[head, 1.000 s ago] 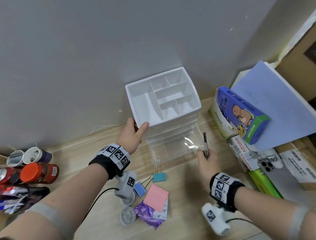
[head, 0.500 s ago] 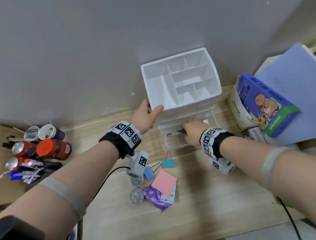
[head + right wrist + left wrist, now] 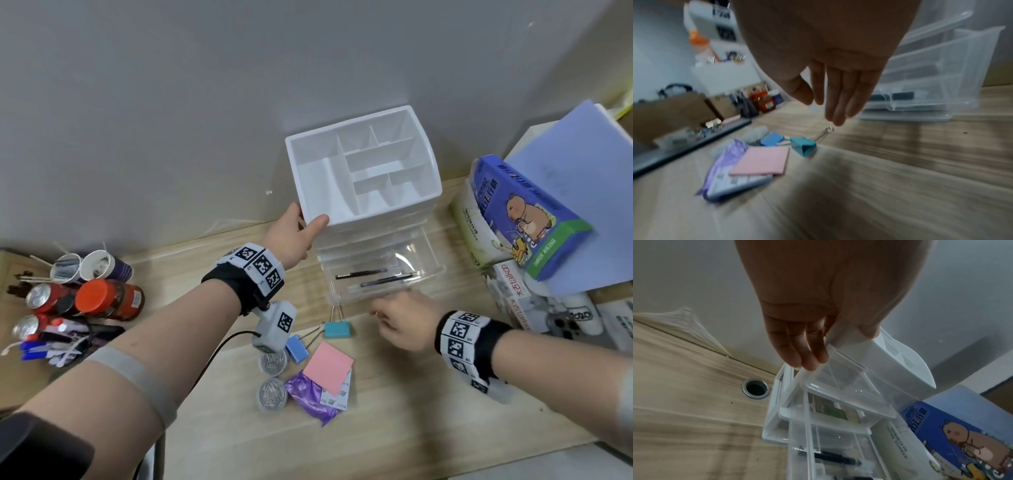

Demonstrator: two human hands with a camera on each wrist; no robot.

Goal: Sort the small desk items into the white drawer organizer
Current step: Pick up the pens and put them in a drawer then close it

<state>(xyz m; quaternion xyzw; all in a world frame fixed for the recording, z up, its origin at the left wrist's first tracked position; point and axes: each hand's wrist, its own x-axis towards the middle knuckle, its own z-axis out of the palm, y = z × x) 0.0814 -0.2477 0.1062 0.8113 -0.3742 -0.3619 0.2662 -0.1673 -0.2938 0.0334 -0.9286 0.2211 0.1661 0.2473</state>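
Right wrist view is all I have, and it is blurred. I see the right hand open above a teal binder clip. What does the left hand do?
Observer: The left hand grips the near left corner of the white organizer, with the thumb on the rim.
Operator: Is anything in the open drawer? I see only dark shapes.
Observer: Yes, two dark pens lie in the pulled-out clear drawer.
Operator: What are the grey blobs behind the pink notes?
Observer: Two small round clear tubs stand on the desk, left of the pink notes.
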